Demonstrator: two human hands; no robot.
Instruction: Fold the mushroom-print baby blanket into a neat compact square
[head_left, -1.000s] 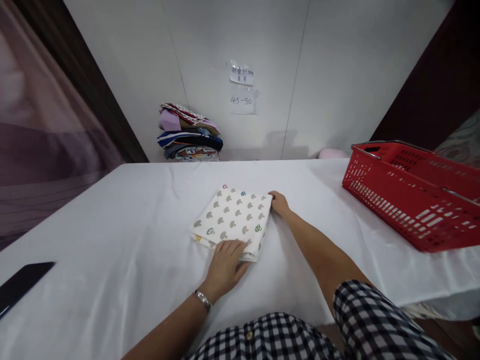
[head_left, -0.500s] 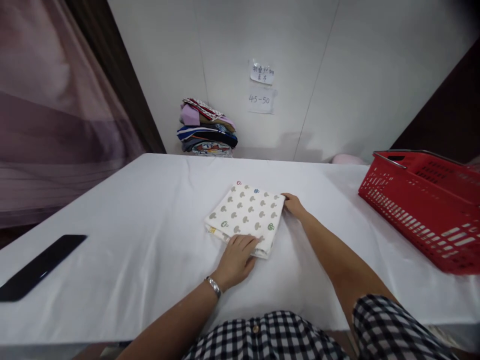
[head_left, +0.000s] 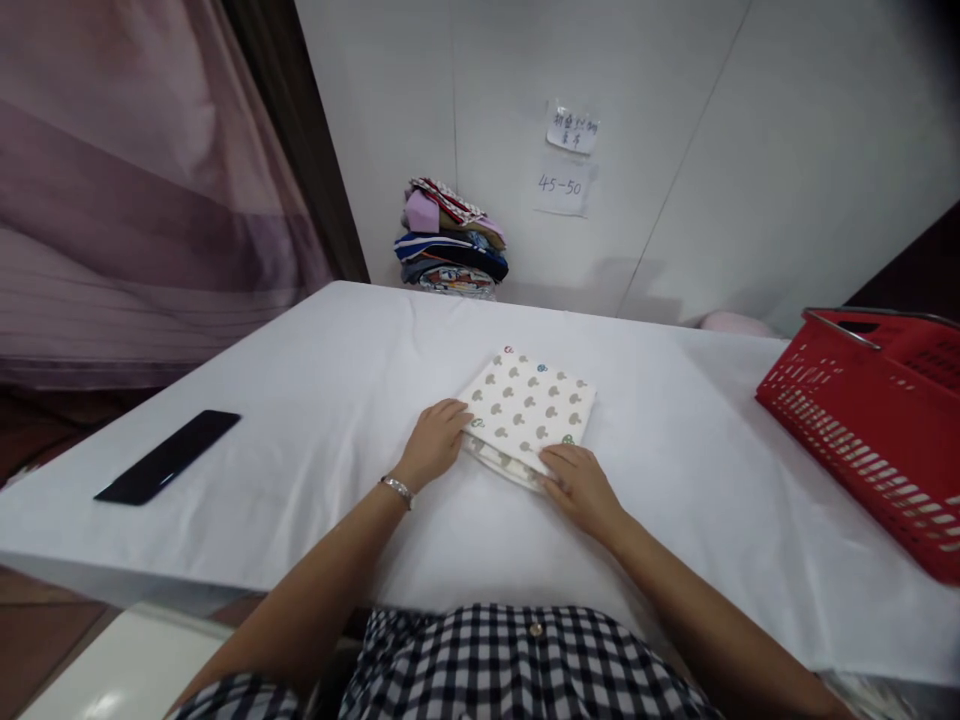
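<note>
My left hand (head_left: 433,441) and right hand (head_left: 577,483) lie flat, fingers loosely spread, gripping nothing, on the near corners of the folded cloth (head_left: 531,412) on the tabletop (head_left: 300,400).

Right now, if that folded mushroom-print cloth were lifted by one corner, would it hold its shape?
Probably not: the folded cloth shows soft layered edges, so it would likely droop and unfold. It looks thin, so probably light. Pushed on the white sheet, it might bunch rather than glide.

Head camera looks forward-down (seemingly close) over the table (head_left: 300,400).
</note>
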